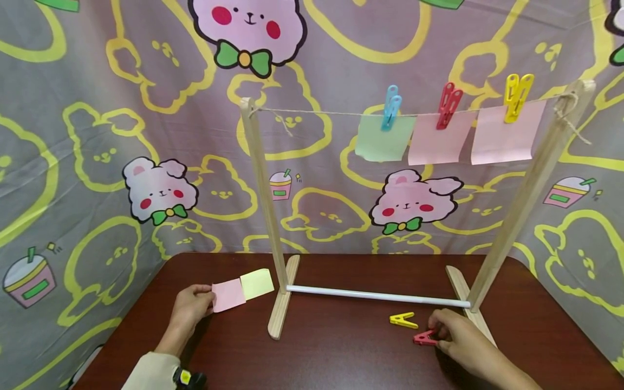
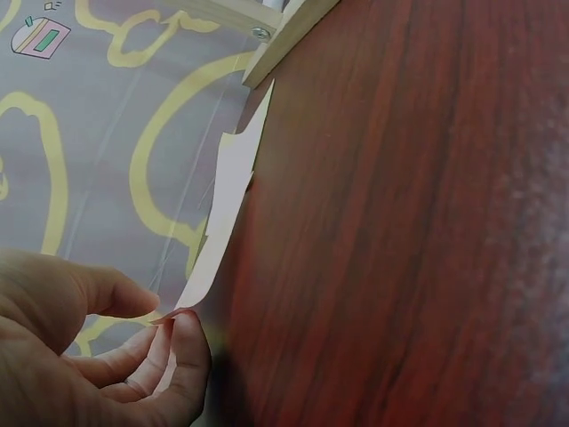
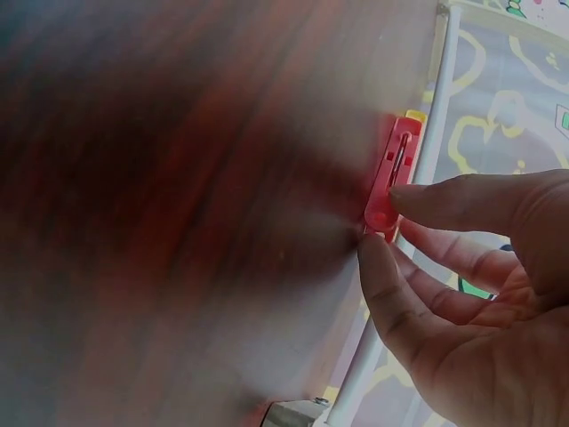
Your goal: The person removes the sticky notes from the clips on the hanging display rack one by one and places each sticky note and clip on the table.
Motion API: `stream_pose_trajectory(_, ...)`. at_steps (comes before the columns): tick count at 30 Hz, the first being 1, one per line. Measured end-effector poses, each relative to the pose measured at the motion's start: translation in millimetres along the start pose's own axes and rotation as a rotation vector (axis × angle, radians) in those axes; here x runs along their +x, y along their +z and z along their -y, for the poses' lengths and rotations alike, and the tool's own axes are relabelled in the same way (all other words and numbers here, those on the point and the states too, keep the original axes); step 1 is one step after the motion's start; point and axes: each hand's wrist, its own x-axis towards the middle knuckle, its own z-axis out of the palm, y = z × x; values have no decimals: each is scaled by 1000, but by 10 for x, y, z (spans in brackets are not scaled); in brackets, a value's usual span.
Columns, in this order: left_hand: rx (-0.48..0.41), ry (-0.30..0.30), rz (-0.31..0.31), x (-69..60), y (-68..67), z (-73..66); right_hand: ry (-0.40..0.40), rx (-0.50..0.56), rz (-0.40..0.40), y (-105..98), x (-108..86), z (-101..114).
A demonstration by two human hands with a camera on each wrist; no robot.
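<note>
At the left of the table, my left hand (image 1: 191, 307) pinches the left edge of a pink paper note (image 1: 228, 296). The left wrist view shows that note (image 2: 213, 245) edge-on, its near end bent up between thumb and fingers. A pale yellow note (image 1: 257, 284) lies against its right side. Over on the right, my right hand (image 1: 460, 338) holds a red clothespin (image 1: 423, 339) by its handle end, low at the tabletop. In the right wrist view the thumb and a finger touch the clothespin (image 3: 391, 173). Just left of it lies a yellow clothespin (image 1: 403, 320).
A wooden stand (image 1: 267, 200) with a white crossbar (image 1: 375, 295) spans the table (image 1: 341, 352). From its string (image 1: 322, 112) hang a green note (image 1: 382, 142) and two pink notes (image 1: 441, 142), clipped by blue, red and yellow clothespins. A patterned curtain (image 1: 331, 179) stands behind.
</note>
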Motion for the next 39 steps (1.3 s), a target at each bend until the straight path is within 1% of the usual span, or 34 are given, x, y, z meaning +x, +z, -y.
stream_pose_trajectory(4,6,-2,-3,-23,-10,3,10,-23,-10,-6,1,9)
stream_pose_trajectory(7,13,6,-1,-40,-27,7,28,-32,-11,-25,5,17)
stream_pose_trajectory(10,20,18,5,-47,-48,12,27,-21,-24,-51,12,23)
stream_pose_trajectory(14,26,22,11,-48,-73,21,-12,-22,-66,-83,25,28)
stream_pose_trajectory(16,33,17,11,-47,-83,24,-16,-27,-87,-101,35,38)
stream_pose_trajectory(20,53,7,10,-56,-99,12,20,-35,-117,-151,47,86)
stream_pose_trajectory(23,67,17,9,-93,-126,-23,19,-44,-137,-191,62,143)
stream_pose_trajectory(26,89,41,7,-148,-146,-100,1,-49,-155,-251,94,214)
stream_pose_trajectory(29,107,84,2,-224,-148,-209,4,-50,-168,-327,131,297)
stream_pose_trajectory(34,95,163,3,-393,-111,-449,-38,-64,-262,-437,178,443)
stream_pose_trajectory(36,89,181,3,-470,-92,-557,-68,-63,-298,-481,198,500)
stream_pose_trajectory(39,68,205,9,-589,-63,-713,-112,-49,-330,-567,240,590)
